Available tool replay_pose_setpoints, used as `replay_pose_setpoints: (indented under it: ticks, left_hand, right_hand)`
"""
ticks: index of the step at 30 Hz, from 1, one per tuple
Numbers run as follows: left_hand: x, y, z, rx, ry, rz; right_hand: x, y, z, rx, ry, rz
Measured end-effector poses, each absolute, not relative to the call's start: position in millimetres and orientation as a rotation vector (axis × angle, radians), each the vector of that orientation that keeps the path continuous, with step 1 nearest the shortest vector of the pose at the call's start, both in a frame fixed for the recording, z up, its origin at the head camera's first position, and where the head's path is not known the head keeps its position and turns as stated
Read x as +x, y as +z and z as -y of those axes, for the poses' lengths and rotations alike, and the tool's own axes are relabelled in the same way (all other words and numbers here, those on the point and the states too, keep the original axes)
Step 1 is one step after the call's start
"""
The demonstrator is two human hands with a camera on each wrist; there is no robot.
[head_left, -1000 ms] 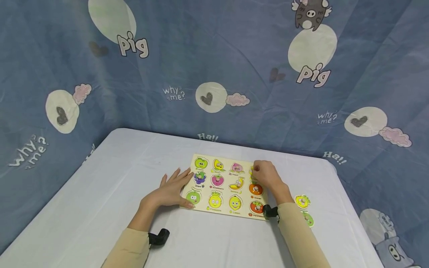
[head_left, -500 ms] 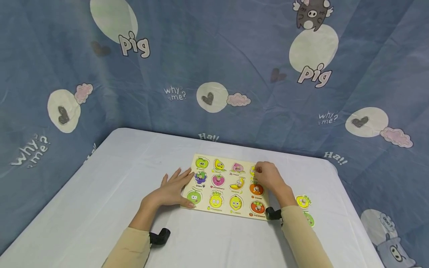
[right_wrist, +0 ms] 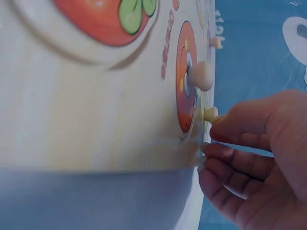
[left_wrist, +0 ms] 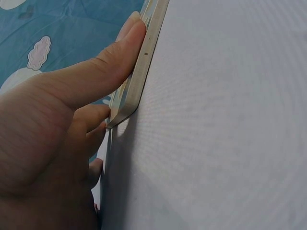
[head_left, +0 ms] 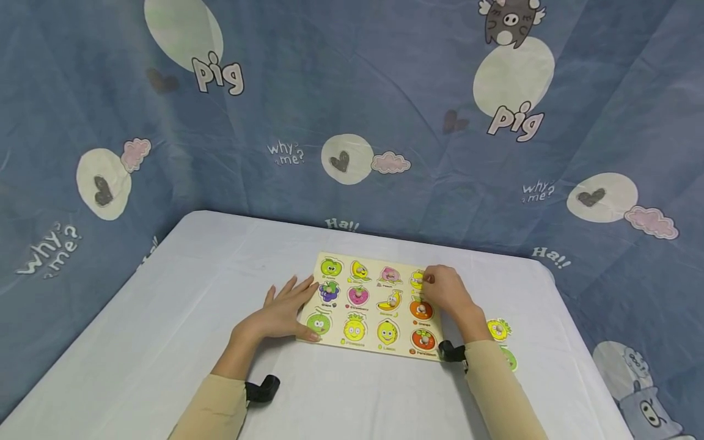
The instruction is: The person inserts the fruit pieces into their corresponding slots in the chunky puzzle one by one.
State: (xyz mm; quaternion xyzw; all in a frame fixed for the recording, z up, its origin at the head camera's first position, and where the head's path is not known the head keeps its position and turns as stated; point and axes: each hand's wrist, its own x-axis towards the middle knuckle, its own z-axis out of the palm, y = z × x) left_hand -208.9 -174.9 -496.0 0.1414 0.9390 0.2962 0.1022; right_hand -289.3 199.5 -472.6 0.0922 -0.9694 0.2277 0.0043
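A pale wooden knob puzzle board (head_left: 370,314) with cartoon fruit in rows lies on the white table. My left hand (head_left: 280,313) spreads over its left edge, the thumb on the near corner and the fingers along the side. In the left wrist view the thumb (left_wrist: 108,64) rests on the board's edge. My right hand (head_left: 448,294) is at the top right corner, by a yellow fruit puzzle piece (head_left: 416,278). In the right wrist view the thumb and curled fingers are at that piece's small wooden knob (right_wrist: 210,114); the orange piece (right_wrist: 184,108) sits in front of it.
A pineapple piece (head_left: 498,329) and a green round piece (head_left: 509,359), partly behind the right sleeve, lie right of the board. A persimmon piece (head_left: 423,339) sits at its lower right. Blue printed cloth (head_left: 352,98) hangs behind the white tabletop (head_left: 352,391).
My right hand has shifted slightly to the right, showing more of the yellow piece at the top right corner. The left hand stays on the board's left edge.
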Motion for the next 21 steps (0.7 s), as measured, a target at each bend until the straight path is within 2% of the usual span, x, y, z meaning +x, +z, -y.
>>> replay_pose_setpoints:
  ticks: [21]
  left_hand:
    - [-208.0, -492.1, 175.0, 0.414, 0.852, -2.766]
  right_hand:
    - [-274.2, -470.1, -230.8, 0.206, 0.611, 3.129]
